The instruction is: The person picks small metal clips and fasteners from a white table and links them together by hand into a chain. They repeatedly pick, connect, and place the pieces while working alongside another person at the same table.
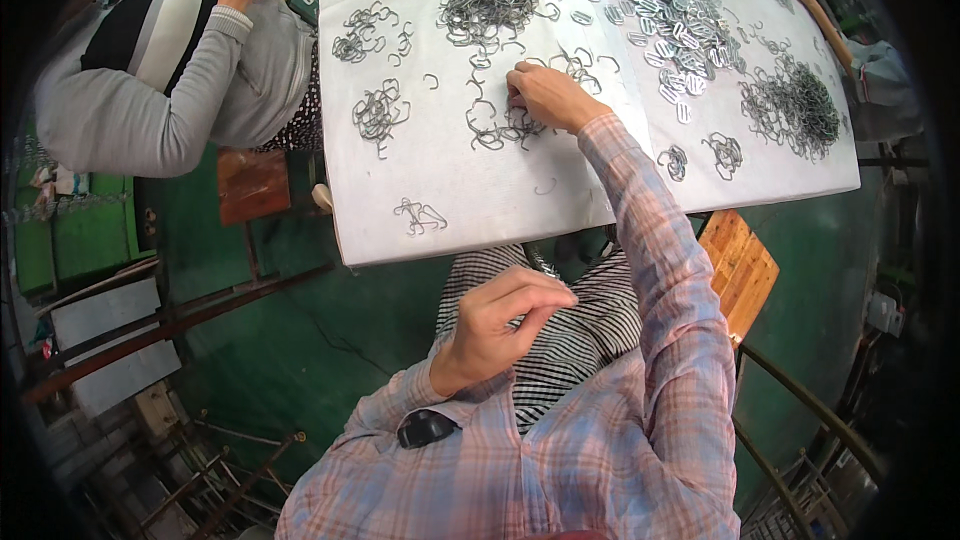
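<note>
Hovering above the striped lap, the left hand is curled, its grasp unclear. Green floor spreads beneath the white-covered worktop, where the right hand, its hold hidden, reaches into scattered bent wire hooks; a denser heap lies beyond.

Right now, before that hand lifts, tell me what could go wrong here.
The right hand reaches into a cluster of bent wire pieces that overlap, so they might snag and come up together.

The right sleeve crosses the near edge of the table, beside a loose curved wire; a sideways sweep could drag that away.

A small group of wires lies near the front edge and could get knocked off.
</note>
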Demonstrator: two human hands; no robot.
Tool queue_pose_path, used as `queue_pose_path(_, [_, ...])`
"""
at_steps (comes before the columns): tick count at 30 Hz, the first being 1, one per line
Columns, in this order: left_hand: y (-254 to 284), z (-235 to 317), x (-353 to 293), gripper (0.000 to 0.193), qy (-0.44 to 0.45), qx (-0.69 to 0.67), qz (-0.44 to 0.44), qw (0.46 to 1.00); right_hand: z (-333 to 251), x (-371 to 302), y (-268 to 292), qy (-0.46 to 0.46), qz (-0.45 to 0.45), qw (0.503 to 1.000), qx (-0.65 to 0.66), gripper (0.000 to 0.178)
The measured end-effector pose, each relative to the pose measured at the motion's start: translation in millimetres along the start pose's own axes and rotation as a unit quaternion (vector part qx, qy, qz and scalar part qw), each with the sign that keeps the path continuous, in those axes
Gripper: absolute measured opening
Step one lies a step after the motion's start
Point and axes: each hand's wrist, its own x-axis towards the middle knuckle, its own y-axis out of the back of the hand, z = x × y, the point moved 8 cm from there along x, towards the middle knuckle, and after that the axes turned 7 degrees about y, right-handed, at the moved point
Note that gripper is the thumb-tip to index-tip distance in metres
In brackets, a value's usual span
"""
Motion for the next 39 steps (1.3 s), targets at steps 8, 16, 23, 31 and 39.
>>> queue_pose_path(8, [-4, -1, -2, 0.023, -0.016, 0.006, -0.006, 1.000, 9, -42, 9, -0.025, 0.070, 0.997, -0.002, 0.007])
queue_pose_path(16, [-5, -4, 0, 0.024, -0.012, 0.006, -0.004, 1.000, 27, -52, 25, -0.085, 0.160, 0.984, 0.008, 0.009])
queue_pose_path(23, [-9, -6, 3, 0.024, 0.015, -0.007, -0.020, 1.000, 16, -44, 33, -0.060, 0.101, 0.992, 0.038, 0.015])
queue_pose_path(31, [-10, -6, 8, 0.026, -0.013, -0.021, -0.036, 0.999, 53, -50, 48, -0.180, 0.254, 0.947, 0.073, 0.009])
queue_pose_path(39, [-9, -4, 8, 0.025, 0.000, -0.015, -0.032, 0.999, 39, -29, 40, -0.185, 0.066, 0.980, 0.040, 0.026])
